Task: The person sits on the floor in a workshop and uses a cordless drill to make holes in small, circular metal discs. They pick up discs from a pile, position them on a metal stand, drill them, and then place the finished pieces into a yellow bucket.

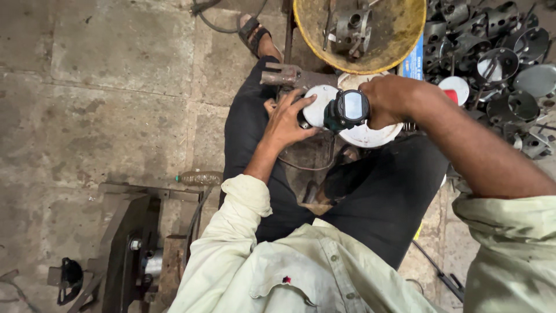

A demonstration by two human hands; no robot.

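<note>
I sit over my own lap in dark trousers and a pale shirt. My left hand point(286, 119) grips a small white round part point(320, 104) from the left side. My right hand point(389, 99) is closed around a dark green power tool point(346, 109) whose flat back end faces the camera. The tool's front is pressed toward the white part. A larger white disc point(368, 136) lies beneath both hands. What the tool's tip touches is hidden.
A yellow bowl point(405, 35) holding a grey metal casting point(350, 26) stands ahead. Several dark metal housings point(498, 64) are heaped at the right. A rusty metal fixture point(139, 243) and a plastic bottle point(200, 177) lie at the left on the concrete floor. My sandalled foot point(258, 35) rests ahead.
</note>
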